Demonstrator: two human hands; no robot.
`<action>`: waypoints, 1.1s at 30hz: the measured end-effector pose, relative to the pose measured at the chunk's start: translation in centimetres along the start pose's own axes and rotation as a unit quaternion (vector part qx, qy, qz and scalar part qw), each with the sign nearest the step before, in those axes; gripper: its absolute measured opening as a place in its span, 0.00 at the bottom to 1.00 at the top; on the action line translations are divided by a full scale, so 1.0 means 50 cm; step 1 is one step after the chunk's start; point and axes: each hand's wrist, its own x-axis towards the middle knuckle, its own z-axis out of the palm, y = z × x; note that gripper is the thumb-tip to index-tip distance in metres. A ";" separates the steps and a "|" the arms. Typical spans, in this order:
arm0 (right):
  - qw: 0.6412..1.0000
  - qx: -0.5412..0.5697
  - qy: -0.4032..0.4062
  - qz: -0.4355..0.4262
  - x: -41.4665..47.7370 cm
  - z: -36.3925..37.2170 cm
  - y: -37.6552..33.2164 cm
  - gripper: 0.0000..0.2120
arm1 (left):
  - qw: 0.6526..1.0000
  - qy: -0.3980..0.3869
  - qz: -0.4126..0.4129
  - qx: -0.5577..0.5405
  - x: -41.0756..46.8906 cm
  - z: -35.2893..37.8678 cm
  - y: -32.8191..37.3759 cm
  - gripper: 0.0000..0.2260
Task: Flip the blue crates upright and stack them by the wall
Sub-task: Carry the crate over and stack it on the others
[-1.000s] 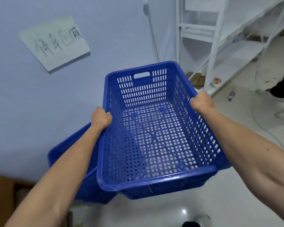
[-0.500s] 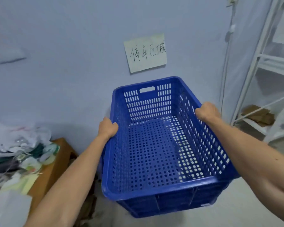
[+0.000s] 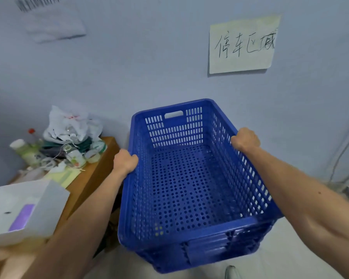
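An upright blue perforated crate [image 3: 181, 190] is in front of me, its far end close to the pale wall [image 3: 149, 67]. My left hand [image 3: 125, 161] grips its left long rim, and my right hand [image 3: 245, 138] grips the right long rim. Under its near end I see the stacked rims of other blue crates [image 3: 216, 252], so it sits nested on a pile. The crate holds nothing.
A wooden table [image 3: 97, 174] stands close on the left, cluttered with bottles, a white plastic bag [image 3: 73, 125] and a white box [image 3: 22, 208]. A handwritten paper sign [image 3: 242, 44] hangs on the wall. Cables [image 3: 347, 150] run down at the right.
The crate came down onto the pile of blue crates by the wall. My view swung left, bringing the cluttered table into sight. Both hands kept their grip on the rims.
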 end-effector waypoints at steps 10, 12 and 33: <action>0.991 -0.044 -0.077 -0.105 0.200 0.058 -0.053 0.05 | 0.980 -0.009 -0.175 -0.090 -0.065 0.075 0.004 0.07; 0.987 -0.059 -0.088 -0.124 0.226 0.072 -0.079 0.04 | 0.973 -0.019 -0.203 -0.111 -0.080 0.083 -0.014 0.09; 0.953 -0.172 -0.159 -0.192 0.378 0.233 -0.163 0.21 | 0.985 -0.084 -0.130 -0.073 -0.075 0.150 -0.071 0.17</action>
